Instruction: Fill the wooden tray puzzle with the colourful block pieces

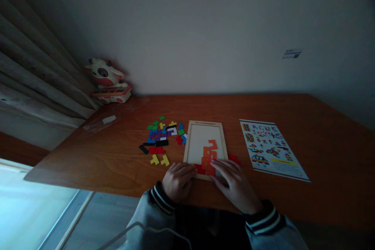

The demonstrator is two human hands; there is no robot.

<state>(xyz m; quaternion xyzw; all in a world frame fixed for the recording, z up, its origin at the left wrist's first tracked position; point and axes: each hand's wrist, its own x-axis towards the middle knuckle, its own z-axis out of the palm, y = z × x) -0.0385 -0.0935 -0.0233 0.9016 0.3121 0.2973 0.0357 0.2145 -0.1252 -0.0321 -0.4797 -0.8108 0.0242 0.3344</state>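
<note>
A wooden puzzle tray (205,123) with a pale base lies before me. Several orange puzzle pieces (206,161) are stacked up its lower middle, with a red piece (199,169) to their left. My right hand (234,181) reaches over the tray's lower right, its fingers stretched out and touching the orange pieces. At the lower left corner rests my left hand (179,181), fingers curled in by the frame; a bit of yellow shows at their tips, and whether they grip it is unclear. Another red piece (233,159) lies on the table just right of the tray.
Left of the tray spreads a pile of coloured pieces (159,134), with two yellow ones (159,159) nearer me. A printed pattern sheet (274,150) lies to the right. A cow-shaped toy keyboard (109,82) and a clear plastic bag (102,122) occupy the far left.
</note>
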